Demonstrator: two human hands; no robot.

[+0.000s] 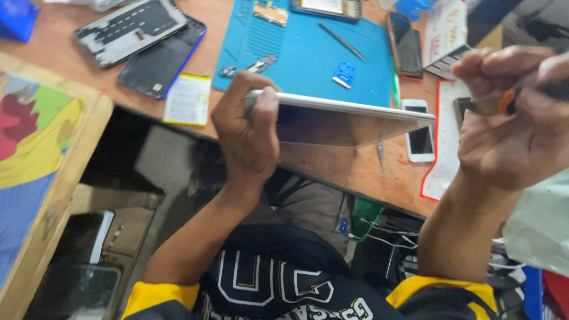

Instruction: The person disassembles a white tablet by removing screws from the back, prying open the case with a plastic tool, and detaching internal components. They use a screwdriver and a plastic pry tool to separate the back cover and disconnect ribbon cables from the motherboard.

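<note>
My left hand grips the left end of a thin silver tablet, held tilted on edge above the wooden workbench, its flat metallic back facing me. My right hand is raised close to the camera at the right, fingers closed on a small tool with an orange collar and dark shaft. The tool's tip is hidden by my fingers. The two hands are apart, the tablet's right end lying just left of the right hand.
A blue repair mat lies behind the tablet with a metal pry tool and a small blue part. A white phone, dark phones, a tablet back cover and a dark screen lie around.
</note>
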